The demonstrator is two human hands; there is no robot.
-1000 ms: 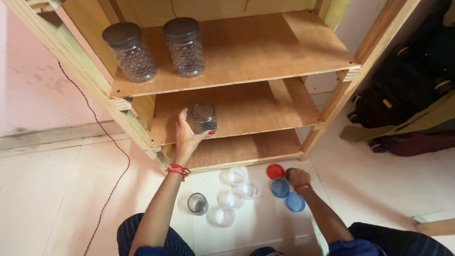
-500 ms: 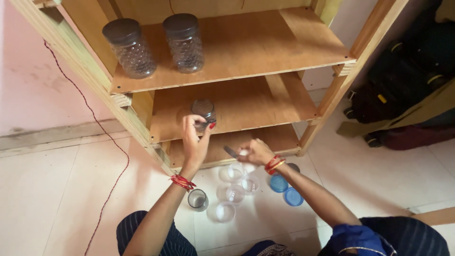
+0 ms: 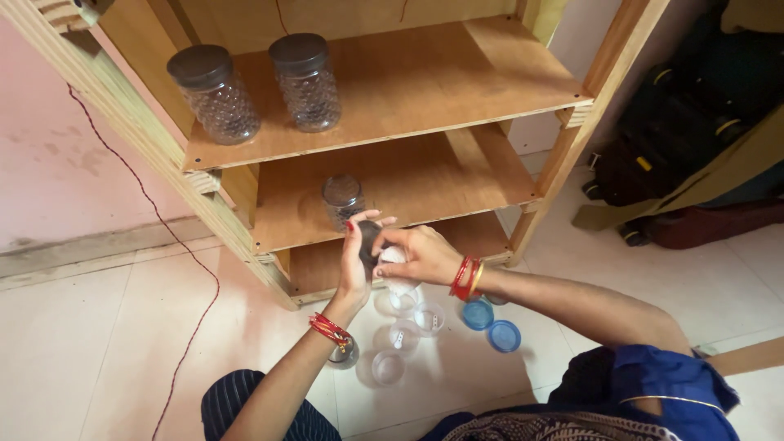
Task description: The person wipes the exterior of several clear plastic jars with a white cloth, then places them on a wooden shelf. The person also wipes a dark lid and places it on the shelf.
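Observation:
My left hand (image 3: 357,260) and my right hand (image 3: 418,255) meet in front of the middle shelf (image 3: 457,175). The left hand's fingers press a dark round lid (image 3: 368,243). The right hand grips a small clear jar (image 3: 393,260), partly hidden by its fingers, and the lid sits against that jar. Just behind the hands a studded glass jar (image 3: 341,199) with a dark lid stands alone on the middle shelf. Two bigger studded jars (image 3: 214,96) (image 3: 306,72) stand on the upper shelf.
On the tiled floor below my hands lie several clear open containers (image 3: 429,318), two blue lids (image 3: 504,335) and a dark-rimmed glass (image 3: 344,355). The wooden rack's posts (image 3: 572,139) flank the shelves. Dark bags (image 3: 694,122) lie to the right and a thin cord (image 3: 175,245) to the left.
My left hand let go of the jar on the middle shelf and drew back. My right hand rose from the floor with a clear jar and a dark lid, and the hands came together.

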